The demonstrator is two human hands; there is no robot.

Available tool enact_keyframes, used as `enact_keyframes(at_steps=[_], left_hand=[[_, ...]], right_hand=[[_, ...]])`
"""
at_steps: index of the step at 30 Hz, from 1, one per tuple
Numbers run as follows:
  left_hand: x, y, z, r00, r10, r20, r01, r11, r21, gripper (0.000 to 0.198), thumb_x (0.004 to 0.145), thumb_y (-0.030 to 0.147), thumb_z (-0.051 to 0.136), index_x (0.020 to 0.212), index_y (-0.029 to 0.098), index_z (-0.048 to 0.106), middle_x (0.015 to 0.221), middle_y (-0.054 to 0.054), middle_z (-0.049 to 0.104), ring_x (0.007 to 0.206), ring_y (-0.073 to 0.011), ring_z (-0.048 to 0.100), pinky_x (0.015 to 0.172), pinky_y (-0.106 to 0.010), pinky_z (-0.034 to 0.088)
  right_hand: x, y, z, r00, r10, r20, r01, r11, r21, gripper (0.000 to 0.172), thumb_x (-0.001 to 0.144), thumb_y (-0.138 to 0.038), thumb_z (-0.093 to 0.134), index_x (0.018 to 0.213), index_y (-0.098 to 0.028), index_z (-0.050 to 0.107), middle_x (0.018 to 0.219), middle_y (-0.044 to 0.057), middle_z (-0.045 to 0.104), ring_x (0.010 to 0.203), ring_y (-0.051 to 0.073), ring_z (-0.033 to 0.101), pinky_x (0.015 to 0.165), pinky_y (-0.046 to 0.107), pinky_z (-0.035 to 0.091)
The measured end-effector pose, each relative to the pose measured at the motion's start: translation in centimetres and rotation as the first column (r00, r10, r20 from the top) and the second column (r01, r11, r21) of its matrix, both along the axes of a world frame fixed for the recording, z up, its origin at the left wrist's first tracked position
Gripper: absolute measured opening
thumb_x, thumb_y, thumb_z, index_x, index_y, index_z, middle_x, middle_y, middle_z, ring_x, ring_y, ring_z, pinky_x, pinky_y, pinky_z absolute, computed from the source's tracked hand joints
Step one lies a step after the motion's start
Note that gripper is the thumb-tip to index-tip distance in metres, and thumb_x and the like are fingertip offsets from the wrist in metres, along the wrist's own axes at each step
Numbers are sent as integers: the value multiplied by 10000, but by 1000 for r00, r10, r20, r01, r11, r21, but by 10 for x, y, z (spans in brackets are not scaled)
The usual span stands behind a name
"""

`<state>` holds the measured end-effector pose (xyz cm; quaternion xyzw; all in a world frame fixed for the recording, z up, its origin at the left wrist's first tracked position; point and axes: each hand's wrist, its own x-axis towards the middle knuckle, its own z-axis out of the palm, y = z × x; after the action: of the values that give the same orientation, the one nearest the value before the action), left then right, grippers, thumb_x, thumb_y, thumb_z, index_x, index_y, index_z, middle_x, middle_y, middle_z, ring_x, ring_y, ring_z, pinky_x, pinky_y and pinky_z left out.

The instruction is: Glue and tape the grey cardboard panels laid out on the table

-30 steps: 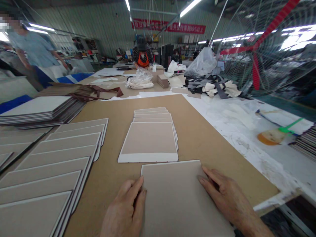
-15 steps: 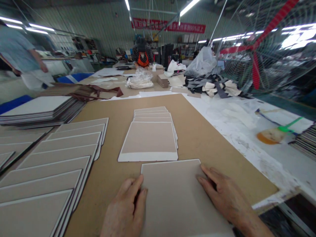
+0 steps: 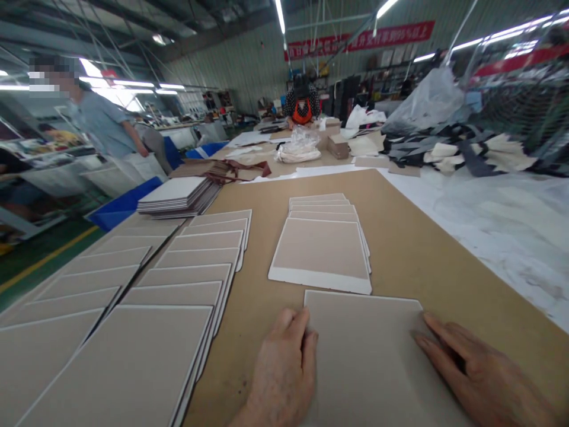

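Fingers of the left hand [image 3: 284, 363] and right hand [image 3: 484, 369] touched opposite edges of the beige panel [image 3: 364, 362] between them; whether they clamped it, I could not tell. Fanned panels [image 3: 320, 246] lay just beyond the fingertips.

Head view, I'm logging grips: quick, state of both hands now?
Left hand: holding the beige panel by its left edge.
Right hand: holding its right edge.

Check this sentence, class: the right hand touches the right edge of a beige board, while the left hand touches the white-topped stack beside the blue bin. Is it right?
Not quite. In the head view, the left hand is at the left edge of that same beige board, not on the white-topped stack. The right hand at the right edge is correct.
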<state>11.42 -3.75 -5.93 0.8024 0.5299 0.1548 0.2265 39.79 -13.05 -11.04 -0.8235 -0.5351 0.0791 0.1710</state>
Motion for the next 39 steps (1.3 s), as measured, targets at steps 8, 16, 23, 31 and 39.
enact_keyframes(at_steps=[8,16,23,31,39], left_hand=[[4,-1,0,998,17,-63,-17,1000,-2,332,920,240,375,1195,187,552,1067,-102,572,977,-238,588,832,-353,472],[2,-3,-1,997,17,-73,-10,996,86,397,898,186,413,1284,190,504,1107,-105,532,950,-223,576,821,-351,491],[2,-6,3,912,-403,-83,411,883,227,431,815,49,454,1119,288,645,1274,-31,576,1194,-230,470,1020,-411,397],[-15,-33,17,893,-440,-88,449,865,225,371,838,358,620,1179,216,598,1368,-67,543,1308,-251,433,1132,-418,333],[-51,-26,-32,787,-468,-402,614,651,445,386,914,241,515,1300,242,512,1377,-84,555,1280,-249,504,1049,-365,452]], right_hand=[[-6,5,10,999,-5,-36,3,999,-45,692,868,-636,327,1254,-154,641,1301,94,614,1173,300,589,1033,467,448],[-19,6,24,991,68,117,-66,998,-21,515,945,-459,337,1247,-163,630,1096,128,672,911,270,673,828,422,532],[-47,11,37,876,366,314,-386,922,4,577,862,-70,374,1313,-381,555,1196,62,583,955,209,618,701,294,525],[-20,2,28,844,372,387,-409,913,15,632,815,-12,349,1301,-344,580,1171,68,625,1033,234,606,772,343,553],[23,-46,12,879,443,177,-467,876,124,467,876,-240,454,1309,-346,593,1377,0,561,1252,232,526,1071,367,416]])
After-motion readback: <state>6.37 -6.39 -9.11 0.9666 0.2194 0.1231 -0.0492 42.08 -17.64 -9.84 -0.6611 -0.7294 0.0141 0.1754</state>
